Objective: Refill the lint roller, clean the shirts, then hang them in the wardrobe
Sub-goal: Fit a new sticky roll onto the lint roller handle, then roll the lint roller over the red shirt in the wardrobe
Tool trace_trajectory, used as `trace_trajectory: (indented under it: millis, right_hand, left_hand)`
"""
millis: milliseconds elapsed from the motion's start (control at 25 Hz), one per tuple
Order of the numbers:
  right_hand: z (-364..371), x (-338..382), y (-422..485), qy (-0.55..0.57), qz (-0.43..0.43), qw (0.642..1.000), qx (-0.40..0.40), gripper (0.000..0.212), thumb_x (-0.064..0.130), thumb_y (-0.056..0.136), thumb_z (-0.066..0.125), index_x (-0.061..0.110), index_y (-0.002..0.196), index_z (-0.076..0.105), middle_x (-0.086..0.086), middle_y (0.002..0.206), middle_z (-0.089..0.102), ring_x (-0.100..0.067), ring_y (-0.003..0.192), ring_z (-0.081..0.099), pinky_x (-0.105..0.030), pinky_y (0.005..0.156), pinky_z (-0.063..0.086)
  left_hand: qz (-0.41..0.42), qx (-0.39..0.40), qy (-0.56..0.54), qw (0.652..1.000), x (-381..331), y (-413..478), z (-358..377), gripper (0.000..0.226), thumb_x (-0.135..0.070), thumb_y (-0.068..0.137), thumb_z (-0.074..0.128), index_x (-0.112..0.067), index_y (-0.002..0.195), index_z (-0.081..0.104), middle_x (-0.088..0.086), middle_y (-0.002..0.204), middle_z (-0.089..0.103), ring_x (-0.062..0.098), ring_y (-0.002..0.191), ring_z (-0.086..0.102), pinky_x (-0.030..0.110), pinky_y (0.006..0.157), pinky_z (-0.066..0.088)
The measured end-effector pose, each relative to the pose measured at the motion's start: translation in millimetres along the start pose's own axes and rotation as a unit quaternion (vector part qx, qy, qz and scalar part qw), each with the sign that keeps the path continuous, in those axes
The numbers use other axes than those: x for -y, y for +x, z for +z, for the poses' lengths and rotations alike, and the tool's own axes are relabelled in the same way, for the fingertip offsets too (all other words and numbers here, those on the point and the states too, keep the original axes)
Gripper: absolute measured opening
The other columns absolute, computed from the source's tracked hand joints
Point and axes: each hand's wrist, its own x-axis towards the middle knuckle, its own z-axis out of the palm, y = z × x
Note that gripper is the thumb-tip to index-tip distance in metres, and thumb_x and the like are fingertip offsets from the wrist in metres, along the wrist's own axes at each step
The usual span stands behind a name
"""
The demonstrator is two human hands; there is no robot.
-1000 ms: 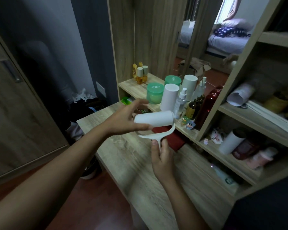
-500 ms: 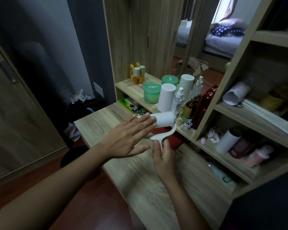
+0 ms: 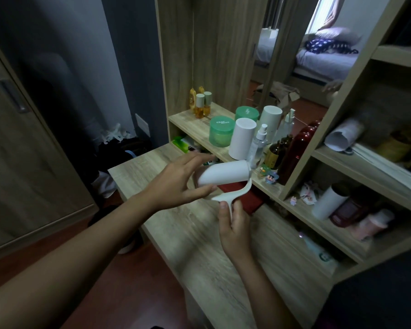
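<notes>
A white lint roller [image 3: 223,173] hangs in the air above the wooden table [image 3: 199,245], with its roll lying sideways. My right hand [image 3: 234,230] grips the thin white handle [image 3: 228,198] from below. My left hand [image 3: 178,181] cups the roll's left end, fingers over the top and thumb underneath. A second white roll [image 3: 328,200] leans on the lower shelf at the right. No shirts are in view. A wooden wardrobe door [image 3: 22,150] stands at the far left.
The shelf [image 3: 195,124] behind the roller carries green jars [image 3: 221,134], white cylinders [image 3: 242,138], spray bottles and a red bottle [image 3: 297,148]. A dark red item [image 3: 249,199] lies on the table under the roller. Dark bags sit on the floor at the left.
Half a second ago my left hand lay flat and open against the roll's end; now its fingers curl around that end again. My right hand still holds the handle in the same place.
</notes>
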Motion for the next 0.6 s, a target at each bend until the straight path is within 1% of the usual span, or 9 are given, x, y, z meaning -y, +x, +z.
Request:
trace_trajectory:
  millis: [80,200,280,360,400,440,520,560,600]
  right_hand:
    - [1.7,1.7,-0.9,-0.001,-0.004,1.0,0.0,0.016,0.041,0.086,0.039,0.033,0.072,0.039,0.012,0.054,0.045,0.006,0.055,0.05,-0.004,0.051,0.032]
    - [7.1,1.1,-1.6,-0.004,0.002,1.0,0.001,0.017,0.038,0.088,0.042,0.033,0.073,0.04,0.013,0.057,0.044,0.007,0.056,0.05,-0.003,0.053,0.032]
    - [14.6,-0.8,-1.0,0.0,0.016,1.0,0.004,0.016,0.039,0.088,0.042,0.032,0.074,0.041,0.011,0.057,0.049,0.005,0.057,0.051,-0.005,0.053,0.033]
    - [27.1,-1.8,2.7,0.013,0.03,0.999,0.024,0.016,0.044,0.087,0.039,0.032,0.077,0.044,0.017,0.065,0.057,0.003,0.057,0.052,-0.007,0.053,0.035]
    - [34.9,-1.7,5.3,0.018,0.036,0.999,0.035,0.017,0.045,0.086,0.039,0.032,0.079,0.046,0.019,0.067,0.058,0.002,0.058,0.053,-0.007,0.054,0.036]
    - [44.1,-1.7,8.8,0.021,0.039,0.998,0.043,0.018,0.045,0.087,0.038,0.031,0.082,0.048,0.018,0.067,0.059,0.001,0.058,0.054,-0.008,0.054,0.037]
    - [67.3,-0.4,17.0,0.022,0.04,0.997,0.061,0.025,0.046,0.087,0.038,0.025,0.085,0.051,0.008,0.064,0.057,-0.003,0.057,0.054,-0.012,0.052,0.038]
    - [79.6,0.4,21.3,0.019,0.04,0.996,0.072,0.031,0.047,0.087,0.038,0.02,0.085,0.052,0.003,0.064,0.056,-0.006,0.055,0.052,-0.017,0.051,0.039]
    - [97.2,1.5,26.6,0.017,0.041,0.995,0.088,0.036,0.048,0.087,0.038,0.015,0.086,0.052,-0.001,0.063,0.054,-0.01,0.054,0.051,-0.025,0.051,0.04]
  left_hand:
    - [0.016,-0.007,-0.016,1.0,4.3,0.0,0.4,0.06,-0.049,0.081,0.062,-0.014,0.129,0.05,0.005,0.119,0.057,0.017,0.106,0.055,0.033,0.084,0.05]
    - [0.027,-0.01,-0.019,0.999,10.4,-1.7,0.7,0.054,-0.043,0.081,0.064,-0.013,0.125,0.052,0.004,0.113,0.058,0.015,0.099,0.056,0.027,0.08,0.048]
    - [0.026,-0.01,-0.029,0.999,15.4,-4.7,-1.9,0.053,-0.042,0.081,0.065,-0.012,0.124,0.053,0.003,0.112,0.058,0.012,0.096,0.055,0.025,0.079,0.048]
    - [0.011,-0.016,-0.042,0.999,25.7,-10.2,-8.0,0.056,-0.045,0.081,0.065,-0.012,0.125,0.052,0.0,0.115,0.057,0.007,0.098,0.054,0.019,0.081,0.046]
    - [-0.005,-0.022,-0.048,0.999,32.9,-14.5,-12.4,0.057,-0.046,0.082,0.063,-0.012,0.126,0.052,-0.002,0.116,0.056,0.006,0.099,0.054,0.018,0.083,0.046]
    - [-0.026,-0.031,-0.05,0.998,42.0,-20.1,-17.7,0.056,-0.047,0.083,0.06,-0.012,0.127,0.052,-0.003,0.116,0.056,0.006,0.1,0.056,0.019,0.085,0.046]
    - [-0.084,-0.058,-0.048,0.994,65.7,-34.9,-31.1,0.054,-0.048,0.087,0.054,-0.012,0.127,0.053,0.0,0.116,0.06,0.008,0.103,0.058,0.026,0.088,0.048]
    - [-0.116,-0.077,-0.045,0.989,79.2,-43.1,-38.8,0.054,-0.048,0.087,0.051,-0.012,0.127,0.054,0.001,0.116,0.061,0.008,0.104,0.059,0.029,0.089,0.049]
    - [-0.151,-0.1,-0.039,0.983,96.4,-53.6,-49.4,0.054,-0.049,0.088,0.049,-0.012,0.127,0.055,0.002,0.116,0.063,0.006,0.103,0.058,0.028,0.089,0.049]
